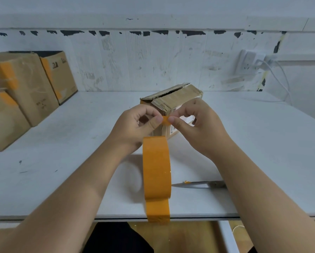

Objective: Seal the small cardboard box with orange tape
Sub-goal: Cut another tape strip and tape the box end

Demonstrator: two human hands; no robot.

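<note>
The small cardboard box [178, 99] stands on the white table [80, 143] just beyond my hands. Its top flaps are folded over with a dark gap showing between them, and a white label is on its near side. My left hand [134, 126] and my right hand [198, 128] each pinch an end of a short piece of orange tape [165, 121] in front of the box. Below them hangs the orange tape roll [156, 167], seen edge-on and slightly blurred. A loose tail of tape reaches past the table's front edge.
Metal scissors [200, 184] lie on the table under my right forearm, with a scrap of orange tape on the blade. Several larger cardboard boxes [25, 92] with orange tape are stacked at the left. A white power strip [248, 61] with cables hangs on the right wall.
</note>
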